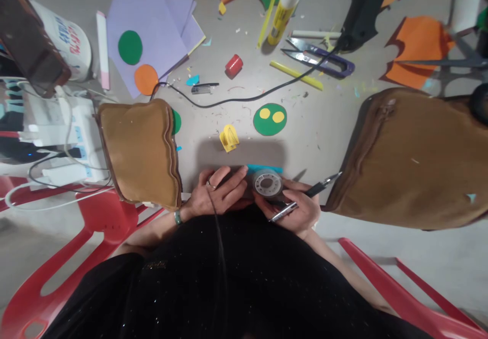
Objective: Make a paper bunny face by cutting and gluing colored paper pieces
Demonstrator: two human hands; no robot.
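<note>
A strip of blue paper (269, 168) lies at the near edge of the table, partly covered by a round grey roll of clear tape (268, 183). My right hand (303, 207) has its fingers around the roll's right and lower rim. A black and silver pen (314, 190) sits slantwise in the same hand, its pointed end toward the upper right. My left hand (219, 189), with a ring on one finger, lies with fingers stretched and slightly bent, fingertips at the strip's left end. Beyond the hands are a folded yellow paper piece (229, 138) and a green oval (270, 119) bearing two yellow dots.
Brown zip pouches flank me, one on the left (139, 151) and one on the right (412, 161). A black cable (236, 100) crosses the table below purple-handled snips (324, 57) and a glue stick (285, 11). Purple paper sheets (152, 13) and a power strip (86, 135) are leftward.
</note>
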